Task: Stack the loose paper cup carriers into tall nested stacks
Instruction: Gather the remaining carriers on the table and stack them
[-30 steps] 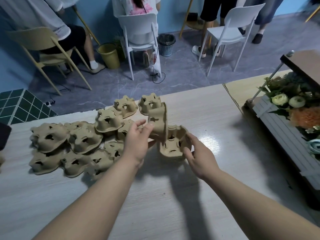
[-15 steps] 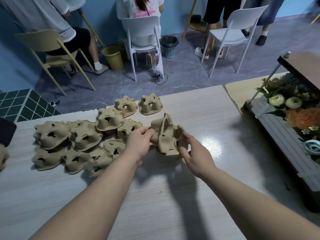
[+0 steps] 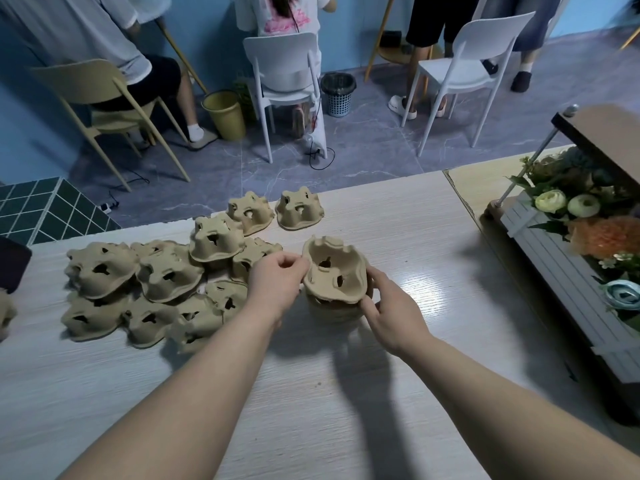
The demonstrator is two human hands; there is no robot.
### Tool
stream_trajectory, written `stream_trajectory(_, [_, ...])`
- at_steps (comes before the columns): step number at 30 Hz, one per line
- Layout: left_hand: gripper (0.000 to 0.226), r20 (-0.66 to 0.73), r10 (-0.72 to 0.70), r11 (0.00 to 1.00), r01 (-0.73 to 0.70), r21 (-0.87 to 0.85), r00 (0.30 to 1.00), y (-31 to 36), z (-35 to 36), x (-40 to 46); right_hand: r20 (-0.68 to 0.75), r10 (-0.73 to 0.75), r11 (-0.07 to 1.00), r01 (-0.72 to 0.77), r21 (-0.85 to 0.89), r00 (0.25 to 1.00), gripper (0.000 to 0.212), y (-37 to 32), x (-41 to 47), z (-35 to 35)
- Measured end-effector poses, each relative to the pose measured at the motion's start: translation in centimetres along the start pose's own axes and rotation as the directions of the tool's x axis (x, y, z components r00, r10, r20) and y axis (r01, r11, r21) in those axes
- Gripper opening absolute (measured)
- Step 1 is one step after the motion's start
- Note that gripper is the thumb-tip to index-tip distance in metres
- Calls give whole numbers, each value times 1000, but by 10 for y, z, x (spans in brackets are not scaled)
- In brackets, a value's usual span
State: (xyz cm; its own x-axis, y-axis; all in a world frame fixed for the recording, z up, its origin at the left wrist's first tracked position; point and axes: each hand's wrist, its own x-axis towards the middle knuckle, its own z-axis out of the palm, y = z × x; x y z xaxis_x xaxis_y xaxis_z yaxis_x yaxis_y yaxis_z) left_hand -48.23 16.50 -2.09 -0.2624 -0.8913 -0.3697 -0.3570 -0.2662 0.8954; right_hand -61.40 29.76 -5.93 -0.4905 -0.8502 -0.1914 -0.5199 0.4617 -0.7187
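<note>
A brown pulp cup carrier (image 3: 334,268) sits tilted, hollow side up, on a short nested stack (image 3: 332,311) in the middle of the pale wooden table (image 3: 346,393). My left hand (image 3: 277,282) pinches the carrier's left rim. My right hand (image 3: 391,306) grips its right edge and the stack below. Several loose carriers (image 3: 166,275) lie upside down in a heap to the left, two more (image 3: 299,209) near the table's far edge.
A slatted planter with artificial flowers (image 3: 568,237) stands at the table's right side under a wooden shelf. A dark object (image 3: 12,261) lies at the left edge. Beyond the table are chairs (image 3: 287,74), bins and seated people.
The carrier my left hand held upright has been turned and lowered onto the stack, hollow side up. My right hand has stayed at the stack's right side.
</note>
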Motion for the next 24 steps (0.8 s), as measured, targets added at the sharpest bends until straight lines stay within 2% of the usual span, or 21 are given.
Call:
stream_trajectory(5, [21, 24, -61, 997, 63, -52, 998, -5, 3, 1, -14, 26, 998, -25, 58, 1000, 40, 1, -2, -4])
stream_trajectory(9, [14, 49, -74, 994, 77, -77, 996, -15, 1, 0, -46, 60, 993, -55, 101, 997, 41, 3, -4, -4])
stream_trajectory(14, [15, 5, 15, 996, -15, 83, 1000, -28, -1, 4, -36, 77, 990, -73, 124, 996, 44, -2, -5, -5])
stream_trajectory(24, [27, 45, 2, 994, -7, 111, 999, -40, -16, 14, -5, 59, 994, -58, 92, 998, 50, -18, 3, 3])
